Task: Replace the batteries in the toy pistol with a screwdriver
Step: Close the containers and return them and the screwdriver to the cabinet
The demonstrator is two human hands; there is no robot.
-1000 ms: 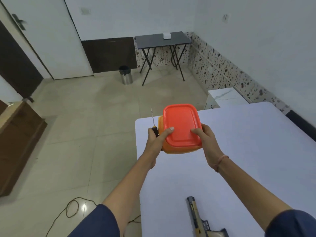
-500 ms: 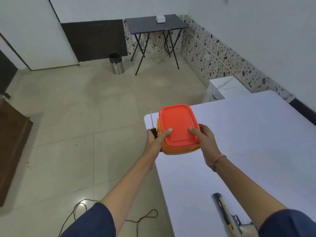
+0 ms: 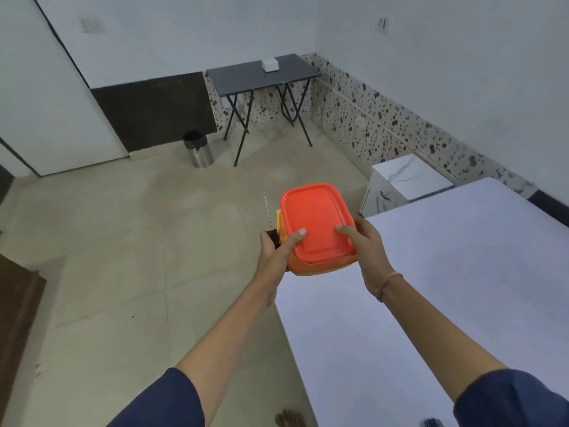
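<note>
**Box held at the table's far left corner, pistol nearly out of view**

Both hands gripped the orange container (image 3: 317,268) at the far left corner of the white table (image 3: 446,272), much of it jutting past that corner over the floor. Whether its base rested on the table could not be told. The left hand (image 3: 274,252) clasped the box's left side with its thumb laid on the red lid (image 3: 314,220), and the same curled fingers clamped the screwdriver (image 3: 273,236) against the box, its thin shaft pointing away from the table's near end. The right hand (image 3: 366,245) grasped the right side, thumb on the lid, a thread bracelet (image 3: 388,281) on its wrist.

The grasp on box and tool matched that of half a second before. The view had changed: the toy pistol, then lying plainly at the table's near end, had slipped to the picture's bottom edge, where only a dark scrap (image 3: 431,423) on the table showed, too little to name for certain.

Beyond the table's far end stood a small white cabinet (image 3: 409,180), and farther off a dark folding table (image 3: 261,77) and a steel bin (image 3: 198,151).
</note>
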